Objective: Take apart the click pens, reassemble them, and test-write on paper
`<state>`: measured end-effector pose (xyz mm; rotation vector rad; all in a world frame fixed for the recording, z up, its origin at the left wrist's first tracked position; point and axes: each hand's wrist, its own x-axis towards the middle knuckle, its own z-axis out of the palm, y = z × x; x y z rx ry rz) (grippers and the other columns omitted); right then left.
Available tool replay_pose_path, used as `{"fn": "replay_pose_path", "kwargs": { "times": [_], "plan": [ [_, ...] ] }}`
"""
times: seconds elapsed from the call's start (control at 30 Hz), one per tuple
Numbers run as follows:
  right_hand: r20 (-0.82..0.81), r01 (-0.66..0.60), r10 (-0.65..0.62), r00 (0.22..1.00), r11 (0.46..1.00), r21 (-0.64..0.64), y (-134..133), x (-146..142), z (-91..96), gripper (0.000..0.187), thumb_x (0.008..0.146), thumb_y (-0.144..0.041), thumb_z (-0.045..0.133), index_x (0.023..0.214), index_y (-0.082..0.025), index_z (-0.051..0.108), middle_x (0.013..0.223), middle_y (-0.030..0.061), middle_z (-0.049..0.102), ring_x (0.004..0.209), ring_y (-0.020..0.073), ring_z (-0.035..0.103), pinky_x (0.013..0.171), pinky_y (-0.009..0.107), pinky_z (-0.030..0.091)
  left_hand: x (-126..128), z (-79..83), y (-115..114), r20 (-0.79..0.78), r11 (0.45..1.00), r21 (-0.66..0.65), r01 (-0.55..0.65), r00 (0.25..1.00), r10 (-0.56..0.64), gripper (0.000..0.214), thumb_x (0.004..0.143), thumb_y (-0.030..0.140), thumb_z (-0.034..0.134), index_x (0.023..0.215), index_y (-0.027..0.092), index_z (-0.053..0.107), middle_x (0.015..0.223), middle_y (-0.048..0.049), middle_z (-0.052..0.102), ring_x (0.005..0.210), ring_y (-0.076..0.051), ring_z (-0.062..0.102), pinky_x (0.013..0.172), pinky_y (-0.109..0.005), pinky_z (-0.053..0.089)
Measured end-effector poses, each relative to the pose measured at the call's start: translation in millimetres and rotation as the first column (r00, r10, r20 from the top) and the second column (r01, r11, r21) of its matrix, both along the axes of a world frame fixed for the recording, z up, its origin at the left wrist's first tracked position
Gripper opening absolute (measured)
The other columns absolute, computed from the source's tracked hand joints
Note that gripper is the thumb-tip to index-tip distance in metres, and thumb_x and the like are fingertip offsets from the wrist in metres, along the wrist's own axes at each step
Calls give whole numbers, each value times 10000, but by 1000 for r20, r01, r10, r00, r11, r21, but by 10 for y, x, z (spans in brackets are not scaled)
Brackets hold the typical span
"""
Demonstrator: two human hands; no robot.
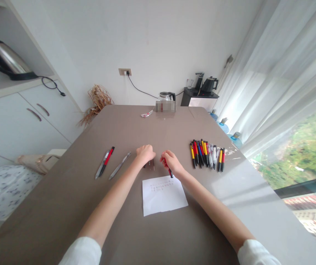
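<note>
The right hand (pixel 172 163) is curled around a red-and-black pen (pixel 170 171), tip pointing down at the top edge of a white sheet of paper (pixel 163 195) that already carries a few faint lines of marks. The left hand (pixel 145 154) is closed into a loose fist just beside it, resting over a small dark object (pixel 150 165) on the counter (pixel 64 206); what that object is cannot be made out.

To test or write cleanly, the pen tip should land on the paper rather than the bare counter, and the sheet probably wants holding down, since nothing pins it now.

To the right, near the hand, lies a tight row of pens (pixel 206 154) in yellow, red, blue and clear barrels. To the left, well apart, lie a red pen (pixel 108 157) beside a grey one (pixel 102 167), and a further grey pen (pixel 120 165) closer in.

There is plenty of bare surface toward the person and between the groups. The counter's right edge runs close behind the pen row, so a careless sweep could roll pens off there. The far end holds a glass kettle (pixel 166 96) and a small wrapper (pixel 146 114).
</note>
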<state>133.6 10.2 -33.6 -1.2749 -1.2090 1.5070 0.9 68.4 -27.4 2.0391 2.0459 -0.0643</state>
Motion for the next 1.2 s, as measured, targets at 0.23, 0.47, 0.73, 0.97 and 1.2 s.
{"fn": "replay_pose_path", "kwargs": {
  "times": [0.23, 0.47, 0.73, 0.97, 1.2],
  "plan": [
    [-13, -2, 2, 1000, 1000, -7, -5, 8, 0, 101, 691, -281, 407, 705, -181, 405, 663, 1, 514, 451, 56, 363, 351, 161, 237, 4, 28, -24, -9, 999, -29, 28, 1000, -29, 248, 664, 303, 492, 815, 184, 649, 913, -151, 643, 862, -251, 587, 663, -311, 433],
    [-14, 7, -7, 1000, 1000, -20, -11, 4, 29, 98, 685, -275, 411, 707, -179, 413, 660, 4, 515, 453, 57, 370, 352, 163, 233, -6, 26, -31, -10, 999, -30, 40, 999, -40, 249, 670, 298, 477, 810, 187, 649, 909, -151, 643, 865, -265, 585, 664, -334, 434],
    [-13, 2, -2, 1000, 1000, -17, -13, -1, 14, 88, 692, -272, 409, 707, -186, 407, 656, -6, 514, 456, 58, 369, 354, 161, 234, -2, 29, -46, -10, 999, -23, 48, 999, -48, 284, 683, 313, 455, 852, 174, 637, 936, -161, 633, 884, -274, 577, 672, -343, 433],
    [-50, 16, -17, 999, 1000, -22, -13, -3, 32, 107, 696, -283, 428, 714, -179, 414, 644, -9, 513, 452, 57, 373, 357, 165, 234, -39, 118, -138, 86, 996, 69, 59, 994, -65, 336, 729, 416, 394, 818, 183, 619, 909, -129, 636, 858, -257, 573, 680, -338, 416],
    [-270, 71, -34, 962, 990, 125, 52, 46, 151, 191, 730, -368, 470, 776, -185, 445, 628, -18, 514, 503, 72, 436, 430, 185, 314, -38, 127, -364, 707, 963, 67, 261, 669, -230, 395, 791, 450, 306, 774, 170, 584, 801, -43, 625, 742, -151, 555, 688, -266, 398]
  ]
}}
